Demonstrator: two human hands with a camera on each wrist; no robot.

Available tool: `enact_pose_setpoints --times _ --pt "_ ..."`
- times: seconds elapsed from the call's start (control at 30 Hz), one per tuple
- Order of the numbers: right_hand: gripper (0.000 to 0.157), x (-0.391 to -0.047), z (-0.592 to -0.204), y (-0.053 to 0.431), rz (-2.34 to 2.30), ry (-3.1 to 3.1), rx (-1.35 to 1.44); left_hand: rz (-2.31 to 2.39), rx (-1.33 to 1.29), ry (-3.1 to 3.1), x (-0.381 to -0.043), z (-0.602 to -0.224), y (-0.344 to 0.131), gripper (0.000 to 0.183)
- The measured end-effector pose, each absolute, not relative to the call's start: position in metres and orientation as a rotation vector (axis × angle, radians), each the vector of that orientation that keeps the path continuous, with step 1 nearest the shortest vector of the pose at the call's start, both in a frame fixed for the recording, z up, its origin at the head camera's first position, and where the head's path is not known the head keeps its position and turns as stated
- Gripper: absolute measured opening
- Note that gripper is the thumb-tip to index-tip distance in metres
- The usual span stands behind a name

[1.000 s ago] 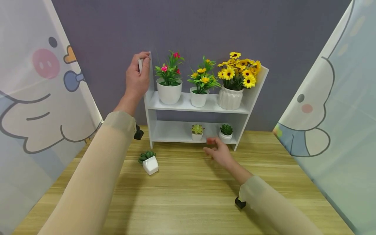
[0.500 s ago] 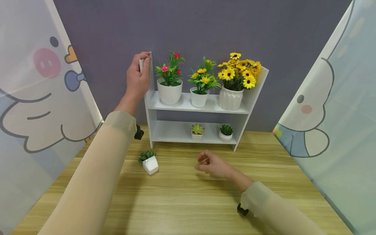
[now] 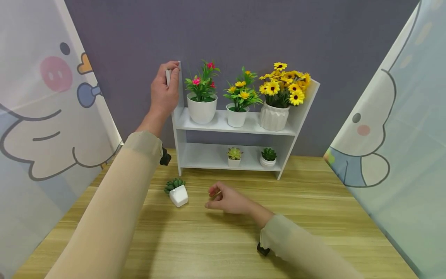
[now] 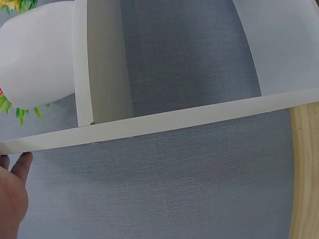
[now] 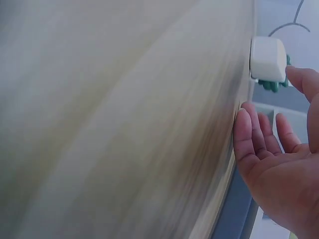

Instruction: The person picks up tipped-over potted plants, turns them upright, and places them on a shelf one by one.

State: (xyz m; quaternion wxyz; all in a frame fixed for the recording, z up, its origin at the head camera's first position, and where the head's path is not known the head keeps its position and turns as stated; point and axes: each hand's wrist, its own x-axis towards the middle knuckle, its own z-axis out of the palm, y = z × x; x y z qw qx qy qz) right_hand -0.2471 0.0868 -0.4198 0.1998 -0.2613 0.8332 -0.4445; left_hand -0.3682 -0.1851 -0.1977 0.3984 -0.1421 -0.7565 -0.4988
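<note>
My left hand [image 3: 165,89] grips the upper end of the left side panel of a white two-tier shelf [image 3: 237,131]; in the left wrist view its fingertips [image 4: 22,164] lie against the panel's edge. My right hand [image 3: 228,199] is low over the table, thumb and fingers spread apart with nothing between them. To its left a small succulent in a white square pot [image 3: 179,196] lies tipped on its side, green leaves toward the back left. The right wrist view shows that white pot [image 5: 268,59] just beyond the fingers.
On the upper tier stand a pink-flowered plant [image 3: 202,108], a small yellow-flowered plant [image 3: 237,116] and a pot of yellow daisies [image 3: 274,116]. The lower tier holds a pale succulent [image 3: 234,157] and a dark green succulent [image 3: 268,157]. Printed curtains [image 3: 369,155] flank the wooden table [image 3: 195,244].
My right hand has moved away from the shelf's lower tier, toward the front and left, closer to the tipped succulent. My left hand has stayed on the side panel.
</note>
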Motion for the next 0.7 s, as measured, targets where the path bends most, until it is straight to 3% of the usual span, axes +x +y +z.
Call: enact_pose_setpoints --times 0.7 --pt "0.069 -0.249 -0.417 0.003 -1.151 2.488 -0.673 -1.277 -0.369 -1.916 -0.369 -0.198 -0.186 0.041"
